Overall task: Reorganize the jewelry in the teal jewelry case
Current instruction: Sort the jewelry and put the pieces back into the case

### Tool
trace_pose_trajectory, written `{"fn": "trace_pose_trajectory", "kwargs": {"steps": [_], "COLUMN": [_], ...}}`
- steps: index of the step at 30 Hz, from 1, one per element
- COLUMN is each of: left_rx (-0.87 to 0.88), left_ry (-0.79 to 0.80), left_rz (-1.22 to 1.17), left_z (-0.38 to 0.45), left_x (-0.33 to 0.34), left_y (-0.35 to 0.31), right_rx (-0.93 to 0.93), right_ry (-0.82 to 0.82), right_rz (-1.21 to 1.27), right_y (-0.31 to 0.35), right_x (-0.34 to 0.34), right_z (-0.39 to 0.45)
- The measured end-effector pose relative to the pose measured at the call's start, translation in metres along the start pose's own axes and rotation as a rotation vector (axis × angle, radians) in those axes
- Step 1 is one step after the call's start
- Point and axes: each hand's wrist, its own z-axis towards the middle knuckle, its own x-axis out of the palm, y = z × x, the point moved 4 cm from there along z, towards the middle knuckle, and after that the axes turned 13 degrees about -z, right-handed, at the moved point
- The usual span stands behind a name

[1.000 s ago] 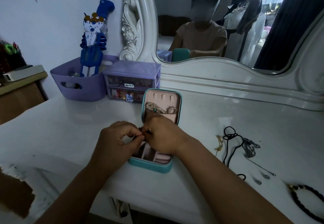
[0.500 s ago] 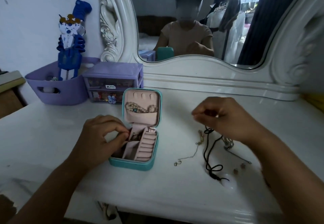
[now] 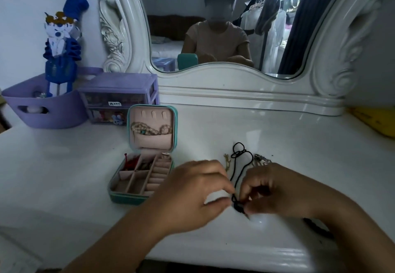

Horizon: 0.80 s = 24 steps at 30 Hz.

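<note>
We can't really see what's at the bottom end of the black cord (image 3: pixel 236 172), our left hand (image 3: pixel 190 189) and right hand (image 3: pixel 275 189) are motion-blurred and cover it. The silver chain (image 3: pixel 261 160) is half hidden behind our right hand, and the yellow thing (image 3: pixel 376 123) runs off the right edge.

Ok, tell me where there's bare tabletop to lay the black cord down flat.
Bare: left of the teal jewelry case, in front of the purple basket; also between case and mirror base. Crowded: right of the case, around the black cord and chains.
</note>
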Motion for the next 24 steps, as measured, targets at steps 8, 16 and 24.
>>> {"fn": "trace_pose_trajectory", "kwargs": {"steps": [8,16,24], "left_rx": [-0.206,-0.214,-0.314], "left_ry": [0.081,0.032,-0.297], "left_rz": [-0.179,-0.229,-0.449], "left_z": [0.018,0.017,0.04], "left_x": [0.044,0.023,-0.012], "left_y": [0.011,0.027,0.025], "right_rx": [0.045,0.266,0.332], "right_ry": [-0.243,-0.53,-0.438], "right_rz": [0.256,0.279,0.044], "right_y": [-0.019,-0.066,-0.078], "right_x": [-0.016,-0.043,-0.036], "right_z": [-0.017,-0.047,-0.019]}}
